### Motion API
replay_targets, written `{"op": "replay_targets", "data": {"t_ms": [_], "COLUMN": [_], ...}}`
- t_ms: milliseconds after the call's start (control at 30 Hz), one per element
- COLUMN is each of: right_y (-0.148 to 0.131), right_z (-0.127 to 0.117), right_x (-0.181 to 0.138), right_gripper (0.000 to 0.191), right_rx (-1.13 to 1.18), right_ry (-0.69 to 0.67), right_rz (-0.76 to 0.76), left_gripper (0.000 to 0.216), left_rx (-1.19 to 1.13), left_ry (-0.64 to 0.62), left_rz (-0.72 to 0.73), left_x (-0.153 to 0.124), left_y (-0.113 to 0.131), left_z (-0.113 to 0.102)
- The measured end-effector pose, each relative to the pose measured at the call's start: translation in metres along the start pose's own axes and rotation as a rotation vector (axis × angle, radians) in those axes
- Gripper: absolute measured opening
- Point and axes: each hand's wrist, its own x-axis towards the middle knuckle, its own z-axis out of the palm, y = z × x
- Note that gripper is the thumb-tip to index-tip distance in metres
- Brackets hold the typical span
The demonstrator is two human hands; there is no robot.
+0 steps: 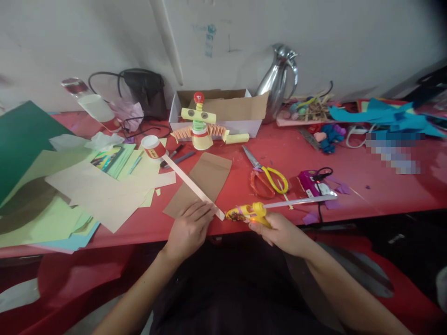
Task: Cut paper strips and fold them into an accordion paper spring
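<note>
My right hand [281,231] grips a yellow glue gun [249,213] at the table's near edge, its nozzle pointing left and a clear glue stick [300,201] sticking out to the right. My left hand [190,228] rests with fingers flat on the near end of a long pale paper strip [192,185], which lies over a brown paper piece [200,184]. The gun's tip sits just right of the strip's end.
On the red table [366,181] lie yellow-handled scissors [267,174], a paper figure [200,128] before a cardboard box [223,109], a tape roll [152,146], stacked coloured sheets [70,195], a steel jug [277,81], blue scraps [384,116] and a black bag [145,90].
</note>
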Motion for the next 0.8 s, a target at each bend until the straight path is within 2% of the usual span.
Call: {"op": "replay_targets", "data": {"t_ms": [133, 267, 400, 500, 567, 633, 700, 800], "right_y": [0.000, -0.004, -0.007, -0.004, -0.001, 0.004, 0.010, 0.016], "right_z": [-0.006, -0.033, -0.076, -0.105, -0.118, -0.128, -0.134, -0.134], "right_x": [-0.006, -0.002, 0.037, 0.079, 0.102, 0.119, 0.128, 0.129], "right_gripper": [0.040, 0.043, 0.041, 0.025, 0.014, 0.010, 0.010, 0.017], "right_rx": [0.015, 0.100, 0.392, 0.570, 0.617, 0.557, 0.390, -0.104], "right_ry": [-0.013, 0.028, 0.331, 0.562, 0.646, 0.667, 0.704, 0.824], "right_rz": [0.033, 0.051, 0.035, 0.093, 0.129, 0.171, 0.201, 0.245], "left_gripper": [0.041, 0.038, 0.040, 0.042, 0.042, 0.042, 0.042, 0.045], "left_rx": [0.022, 0.040, 0.052, 0.088, 0.124, 0.155, 0.179, 0.192], "left_ry": [-0.073, -0.129, -0.175, -0.193, -0.197, -0.206, -0.203, -0.161], "left_rz": [-0.012, -0.016, -0.010, -0.014, -0.036, -0.081, -0.140, -0.208], "left_x": [0.002, 0.004, 0.003, 0.000, -0.001, -0.002, 0.000, 0.004], "left_y": [0.002, 0.006, 0.007, 0.009, 0.014, 0.022, 0.033, 0.049], "left_z": [-0.007, -0.011, -0.014, -0.015, -0.013, -0.010, -0.006, 0.003]}}
